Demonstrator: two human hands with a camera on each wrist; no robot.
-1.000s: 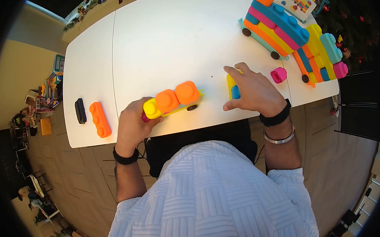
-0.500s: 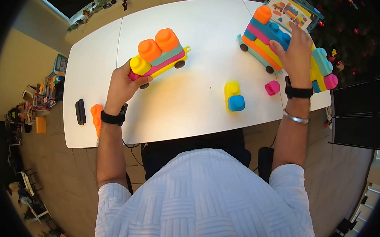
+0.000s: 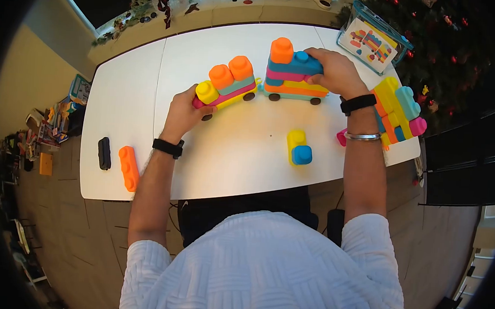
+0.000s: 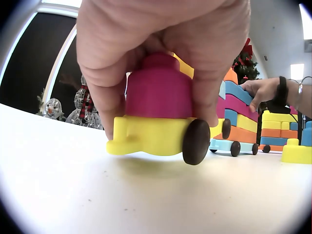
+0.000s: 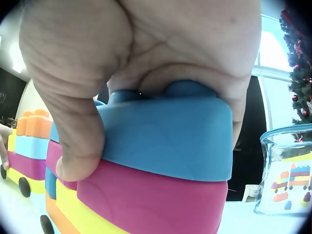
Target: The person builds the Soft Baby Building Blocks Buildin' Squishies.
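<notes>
My left hand [image 3: 181,115] grips the rear end of a toy train wagon [image 3: 233,90] with a yellow wheeled base, magenta and teal layers, and yellow and orange blocks on top. In the left wrist view, fingers and thumb straddle its magenta block [image 4: 158,92], with the yellow base close over the table. My right hand [image 3: 339,74] holds a taller wagon [image 3: 295,85] on a teal base by its upper blue block [image 5: 170,136]. That wagon carries orange, yellow, magenta and blue layers with an orange block on top. The two wagons' facing ends almost meet, hitches close together.
A third wagon [image 3: 396,109] stands at the table's right. A yellow block [image 3: 294,139] with a blue block [image 3: 302,155] lies in front, a pink block [image 3: 341,137] near the right forearm. An orange block [image 3: 127,168] and black case [image 3: 104,153] lie left; a clear bag [image 3: 368,40] stands back right.
My right hand left the yellow-and-blue blocks, reached the teal-based wagon and brought it leftward. My left hand moved the yellow-based wagon away from the near edge, then rightward towards it.
</notes>
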